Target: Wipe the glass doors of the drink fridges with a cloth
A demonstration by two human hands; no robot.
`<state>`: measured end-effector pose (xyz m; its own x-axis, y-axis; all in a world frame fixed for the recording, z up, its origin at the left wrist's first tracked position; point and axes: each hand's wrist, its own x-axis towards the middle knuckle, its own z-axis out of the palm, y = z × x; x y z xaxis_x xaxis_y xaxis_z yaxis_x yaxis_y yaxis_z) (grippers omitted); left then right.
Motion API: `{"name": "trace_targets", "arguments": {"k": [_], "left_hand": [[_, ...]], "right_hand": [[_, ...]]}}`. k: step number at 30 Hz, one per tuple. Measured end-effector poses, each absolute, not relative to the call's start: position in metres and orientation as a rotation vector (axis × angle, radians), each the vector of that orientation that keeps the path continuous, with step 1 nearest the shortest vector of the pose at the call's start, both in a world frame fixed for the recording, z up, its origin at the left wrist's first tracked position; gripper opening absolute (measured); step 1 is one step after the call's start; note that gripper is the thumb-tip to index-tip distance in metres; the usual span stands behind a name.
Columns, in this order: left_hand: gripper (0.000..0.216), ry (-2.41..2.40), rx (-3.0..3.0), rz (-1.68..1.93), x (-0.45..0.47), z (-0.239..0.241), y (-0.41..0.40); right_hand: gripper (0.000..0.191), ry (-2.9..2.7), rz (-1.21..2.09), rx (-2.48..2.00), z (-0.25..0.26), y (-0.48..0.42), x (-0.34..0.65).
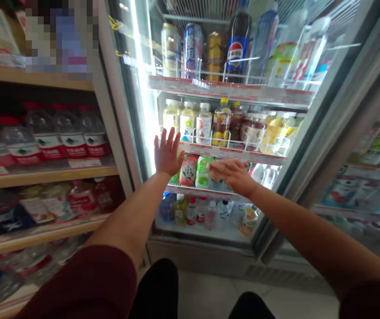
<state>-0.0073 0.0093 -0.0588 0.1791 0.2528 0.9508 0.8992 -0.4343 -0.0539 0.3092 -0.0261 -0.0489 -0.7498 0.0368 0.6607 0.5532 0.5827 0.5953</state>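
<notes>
Lit from inside, a tall drinks cooler (199, 256) fills the middle of my head view, with a tiled floor (203, 290) below it. On my left run wooden shelves (43, 178) carrying red-capped bottles (71, 133); on my right, a second cooler section (356, 213) is blurred.

I have both arms stretched forward. My left hand (168, 156) is open, fingers spread and pointing up, in front of the left end of the cooler's middle shelves. My right hand (231, 174) is open too, its fingers straight and close together, pointing inward. I cannot tell whether either one touches glass.

Between the hands, on the third shelf down, stand a red-labelled bottle (187, 173), near my left thumb, and a green-labelled bottle (203, 173), just beside my right fingertips in the picture. One shelf up is a yellow-capped bottle (222, 122); on the top shelf, a dark cola bottle (238, 42). Smaller bottles (191, 212) stand at the bottom.
</notes>
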Motion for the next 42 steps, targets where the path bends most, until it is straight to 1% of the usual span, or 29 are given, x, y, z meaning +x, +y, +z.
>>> {"name": "trace_targets", "arguments": {"k": [2, 4, 6, 8, 10, 11, 13, 15, 17, 21, 22, 24, 26, 28, 30, 32, 34, 35, 37, 40, 42], "left_hand": [[0.070, -1.107, -1.817, -1.269, -0.007, -0.058, 0.009], [0.070, -1.120, -1.820, -1.277, -0.007, -0.058, 0.009], [0.071, -1.126, -1.825, -1.299, -0.007, -0.058, 0.010], [0.071, -1.131, -1.831, -1.320, -0.006, -0.058, 0.010], [0.070, -1.137, -1.833, -1.318, -0.006, -0.058, 0.010], [0.070, -1.137, -1.829, -1.310, -0.006, -0.058, 0.009], [0.069, -1.134, -1.812, -1.295, -0.006, -0.058, 0.009], [0.068, -1.132, -1.791, -1.285, -0.006, -0.058, 0.008], [0.068, -1.134, -1.775, -1.277, -0.006, -0.059, 0.009], [0.067, -1.134, -1.769, -1.265, -0.006, -0.059, 0.009], [0.067, -1.131, -1.770, -1.267, -0.005, -0.059, 0.008], [0.066, -1.121, -1.781, -1.280, -0.005, -0.059, 0.008], [0.066, -1.116, -1.801, -1.297, -0.005, -0.059, 0.007], [0.066, -1.124, -1.812, -1.295, -0.005, -0.059, 0.006], [0.066, -1.129, -1.800, -1.277, -0.005, -0.058, 0.006], [0.065, -1.127, -1.784, -1.263, -0.005, -0.058, 0.006], [0.065, -1.129, -1.781, -1.263, -0.005, -0.058, 0.006], [0.065, -1.131, -1.784, -1.267, -0.005, -0.058, 0.006], [0.066, -1.133, -1.798, -1.278, -0.005, -0.058, 0.007], [0.067, -1.122, -1.802, -1.291, -0.006, -0.059, 0.009], [0.067, -1.115, -1.792, -1.282, -0.007, -0.059, 0.010]], "right_hand": [[0.056, -2.396, -1.139, -0.309, -0.057, -0.029, 0.313], [0.052, -2.375, -1.140, -0.338, -0.033, -0.027, 0.319], [0.049, -2.154, -1.088, -0.534, 0.003, -0.023, 0.324], [0.050, -1.861, -0.986, -0.721, 0.025, -0.020, 0.325], [0.053, -1.753, -0.917, -0.791, 0.021, -0.021, 0.319], [0.054, -1.814, -0.911, -0.776, 0.012, -0.022, 0.315], [0.055, -2.118, -0.934, -0.665, -0.008, -0.027, 0.304], [0.054, -2.372, -0.959, -0.561, -0.013, -0.029, 0.293], [0.051, -2.335, -0.962, -0.598, 0.006, -0.027, 0.281], [0.051, -1.839, -0.886, -0.779, 0.064, -0.017, 0.254], [0.051, -1.773, -0.875, -0.791, 0.068, -0.015, 0.246], [0.050, -1.798, -0.888, -0.778, 0.061, -0.014, 0.230], [0.047, -1.995, -0.929, -0.720, 0.046, -0.014, 0.219], [0.047, -2.178, -0.959, -0.651, 0.042, -0.013, 0.215], [0.049, -2.169, -0.965, -0.644, 0.058, -0.009, 0.219], [0.052, -1.992, -0.944, -0.703, 0.084, -0.003, 0.227], [0.054, -1.813, -0.920, -0.757, 0.100, 0.000, 0.235], [0.054, -1.764, -0.915, -0.771, 0.098, 0.001, 0.238], [0.053, -1.811, -0.929, -0.763, 0.074, -0.003, 0.242], [0.054, -2.211, -0.997, -0.605, 0.019, -0.015, 0.247], [0.053, -2.437, -1.030, -0.488, 0.002, -0.020, 0.256]]}}
